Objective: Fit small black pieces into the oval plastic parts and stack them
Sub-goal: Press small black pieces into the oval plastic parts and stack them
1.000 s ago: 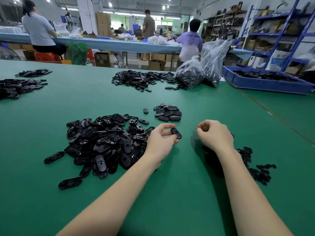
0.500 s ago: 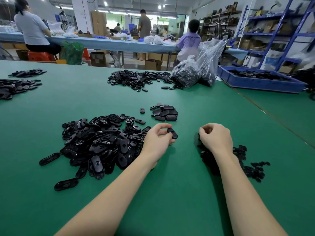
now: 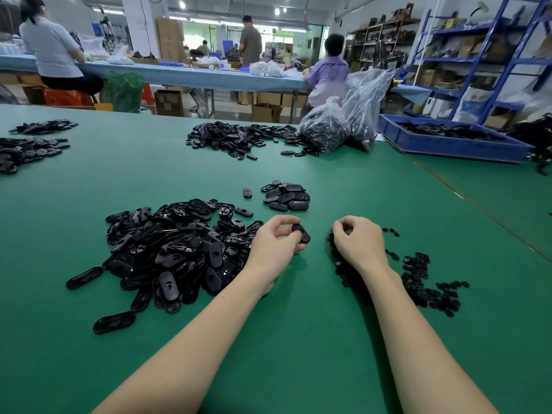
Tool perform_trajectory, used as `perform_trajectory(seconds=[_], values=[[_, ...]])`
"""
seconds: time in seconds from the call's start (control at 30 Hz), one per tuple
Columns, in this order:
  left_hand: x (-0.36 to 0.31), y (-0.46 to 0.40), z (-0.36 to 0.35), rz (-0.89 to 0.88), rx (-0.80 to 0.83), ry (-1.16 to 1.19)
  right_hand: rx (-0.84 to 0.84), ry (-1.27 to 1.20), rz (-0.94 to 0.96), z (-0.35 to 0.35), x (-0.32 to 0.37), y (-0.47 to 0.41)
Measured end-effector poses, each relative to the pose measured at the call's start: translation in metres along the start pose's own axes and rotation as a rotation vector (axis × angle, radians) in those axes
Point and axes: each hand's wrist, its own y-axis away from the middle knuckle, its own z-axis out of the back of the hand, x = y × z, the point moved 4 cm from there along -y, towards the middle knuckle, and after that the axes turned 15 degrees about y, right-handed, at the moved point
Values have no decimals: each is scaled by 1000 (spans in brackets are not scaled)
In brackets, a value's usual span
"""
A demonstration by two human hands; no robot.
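Head view: the left hand (image 3: 273,242) pinches one oval plastic part (image 3: 301,233) between thumb and fingers, just above the green table (image 3: 298,339). The part is glossy black with rounded ends, its long axis running from upper left to lower right, the far end near the fingertips. The right hand (image 3: 357,242) has its grip curled tight over the scatter of small black pieces (image 3: 424,282); whether it holds one cannot be told. A large heap of oval parts (image 3: 176,249) lies left, a small neat stack (image 3: 286,197) beyond.
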Motion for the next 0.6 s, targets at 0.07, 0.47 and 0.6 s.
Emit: perform_trajectory(seconds=[0.07,0.47,0.6], values=[[0,-1,1,9,-1,12,28,-91,9,2,2,-1],[1,-2,2,44,5,36,69,109,42,5,0,-1],[1,-2,2,46,8,29,76,183,25,7,-1,-3]])
